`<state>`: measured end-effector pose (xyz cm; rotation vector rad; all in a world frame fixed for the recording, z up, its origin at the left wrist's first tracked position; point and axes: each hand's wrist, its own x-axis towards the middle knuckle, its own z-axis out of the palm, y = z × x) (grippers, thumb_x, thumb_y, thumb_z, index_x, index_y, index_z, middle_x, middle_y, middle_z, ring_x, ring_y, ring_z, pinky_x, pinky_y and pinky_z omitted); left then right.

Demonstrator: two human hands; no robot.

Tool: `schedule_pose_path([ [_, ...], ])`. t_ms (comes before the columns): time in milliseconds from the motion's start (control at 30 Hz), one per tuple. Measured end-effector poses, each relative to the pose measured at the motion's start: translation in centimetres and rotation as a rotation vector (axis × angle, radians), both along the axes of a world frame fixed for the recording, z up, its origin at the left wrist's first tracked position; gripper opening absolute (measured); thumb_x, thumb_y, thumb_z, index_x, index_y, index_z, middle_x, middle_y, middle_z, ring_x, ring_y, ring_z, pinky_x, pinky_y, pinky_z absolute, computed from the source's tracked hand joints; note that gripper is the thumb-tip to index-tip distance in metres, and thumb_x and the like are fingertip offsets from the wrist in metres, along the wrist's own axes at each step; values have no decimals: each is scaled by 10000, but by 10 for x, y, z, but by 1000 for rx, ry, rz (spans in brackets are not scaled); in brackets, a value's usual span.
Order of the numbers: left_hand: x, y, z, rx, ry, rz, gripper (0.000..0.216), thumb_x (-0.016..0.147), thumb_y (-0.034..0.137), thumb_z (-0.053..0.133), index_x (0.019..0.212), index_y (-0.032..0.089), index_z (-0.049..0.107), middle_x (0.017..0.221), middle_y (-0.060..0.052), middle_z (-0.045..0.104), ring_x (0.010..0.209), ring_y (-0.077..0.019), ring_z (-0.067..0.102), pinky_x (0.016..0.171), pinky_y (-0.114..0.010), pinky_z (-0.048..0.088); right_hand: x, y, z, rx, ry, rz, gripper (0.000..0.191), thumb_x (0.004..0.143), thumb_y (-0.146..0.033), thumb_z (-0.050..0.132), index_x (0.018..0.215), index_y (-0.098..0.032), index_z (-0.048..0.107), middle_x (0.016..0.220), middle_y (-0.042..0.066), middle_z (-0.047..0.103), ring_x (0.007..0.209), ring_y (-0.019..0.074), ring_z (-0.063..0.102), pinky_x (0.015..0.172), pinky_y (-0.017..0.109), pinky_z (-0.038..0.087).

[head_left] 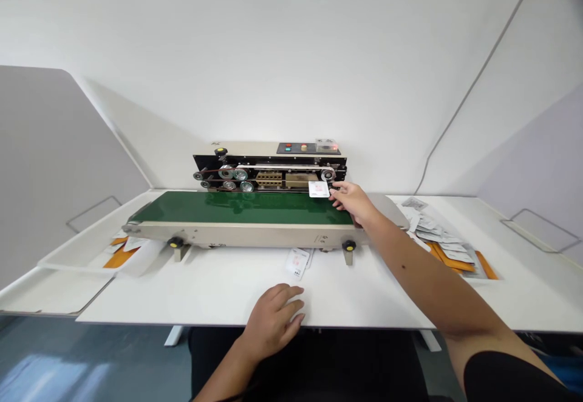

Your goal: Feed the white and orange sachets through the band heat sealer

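A band sealing machine with a green conveyor belt stands across the white table. My right hand reaches over the belt's right end, its fingertips pinching a small white packet at the sealer's intake. My left hand rests on the table's near edge, fingers curled loosely, holding nothing I can see. Another small white packet lies on the table just beyond it, under the conveyor's front.
A pile of white and orange packets lies to the right of the machine. A white tray with some packets sits under the belt's left end. Grey partitions stand on both sides, and a cable runs up the right wall.
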<state>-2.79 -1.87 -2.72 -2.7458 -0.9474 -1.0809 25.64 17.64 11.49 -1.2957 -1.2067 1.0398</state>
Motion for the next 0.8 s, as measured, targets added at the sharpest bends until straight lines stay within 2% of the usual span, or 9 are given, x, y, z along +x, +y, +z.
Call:
schedule_pose_path([
  [133, -1, 0, -2, -3, -17, -2, 177, 926, 165, 627, 1086, 207, 691, 1198, -136, 736, 1014, -270, 701, 892, -431, 603, -8, -51, -17, 497, -413, -162, 219, 942, -322, 636, 1106, -219, 739, 1002, 87, 724, 932, 239, 657, 770, 359, 578],
  [200, -1, 0, -3, 0, -26, -8, 171, 931, 168, 623, 1083, 207, 692, 1188, -136, 740, 1004, -267, 700, 890, -433, 602, -23, -83, -36, 674, -516, -47, 233, 992, -297, 555, 1107, -234, 747, 984, 109, 727, 930, 264, 658, 814, 415, 567],
  [233, -1, 0, -3, 7, -37, -16, 169, 932, 163, 618, 1078, 206, 691, 1173, -134, 745, 992, -263, 699, 884, -432, 602, -32, -98, -48, 708, -564, 94, 230, 997, -292, 553, 1099, -245, 754, 970, 105, 734, 919, 266, 663, 831, 426, 561],
  [300, -1, 0, -3, 30, -81, -42, 177, 923, 128, 609, 1060, 205, 690, 1112, -123, 762, 952, -251, 700, 861, -426, 604, -53, -121, -72, 657, -682, 358, 235, 994, -317, 580, 1146, -254, 749, 1010, 93, 750, 949, 270, 673, 873, 437, 556],
  [367, -1, 0, -3, 52, -138, -72, 207, 905, 80, 598, 1046, 201, 687, 1022, -107, 774, 902, -241, 701, 831, -418, 605, -73, -132, -95, 527, -793, 520, 359, 976, -365, 623, 1307, -240, 688, 1248, 113, 718, 1163, 307, 643, 987, 466, 532],
  [467, -2, 0, -2, 26, -184, -85, 253, 899, 49, 578, 1076, 196, 684, 962, -94, 776, 869, -234, 706, 805, -412, 603, -92, -135, -119, 355, -932, 645, 642, 939, -380, 673, 1520, -163, 507, 1621, 182, 421, 1496, 383, 377, 1171, 523, 402],
  [567, -2, 0, -1, -37, -183, -80, 271, 913, 53, 563, 1106, 199, 685, 988, -91, 780, 876, -227, 711, 807, -405, 598, -97, -135, -132, 308, -1015, 731, 718, 921, -315, 675, 1570, -129, 430, 1696, 198, 249, 1575, 404, 194, 1240, 559, 284],
  [700, -2, 2, -1, -57, -165, -44, 263, 926, 94, 570, 1137, 204, 680, 1086, -104, 771, 987, -249, 709, 899, -438, 587, -91, -146, -134, 360, -969, 801, 715, 909, -324, 677, 1570, -200, 436, 1684, 162, 306, 1572, 401, 208, 1242, 608, 235],
  [800, -1, 5, -1, -126, -55, 19, 358, 955, 237, 625, 1312, 209, 628, 1350, -136, 691, 1249, -307, 634, 1079, -508, 515, -84, -159, -132, 440, -857, 832, 679, 886, -267, 678, 1535, -254, 478, 1623, 122, 439, 1506, 346, 378, 1225, 541, 304],
])
